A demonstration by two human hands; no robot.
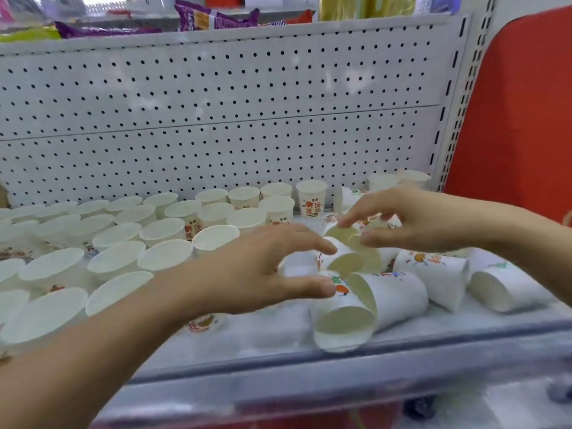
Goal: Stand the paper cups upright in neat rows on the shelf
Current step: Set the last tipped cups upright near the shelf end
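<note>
White paper cups with orange print stand upright in rows [164, 230] over the left and middle of the shelf [278, 342]. To the right, several cups lie tipped on their sides [393, 292]; one [340, 326] lies at the front edge with its mouth toward me. My left hand [263, 267] hovers over the fallen cups, fingers spread and straight, holding nothing. My right hand [411, 221] reaches in from the right, its fingertips at a tipped cup [346, 236] in the pile; a grip on it is not plain.
A white pegboard panel [216, 113] backs the shelf. Snack bags [213, 18] lie on the shelf above. A red panel [520, 103] stands at the right. The shelf's front lip [309, 373] runs below the cups.
</note>
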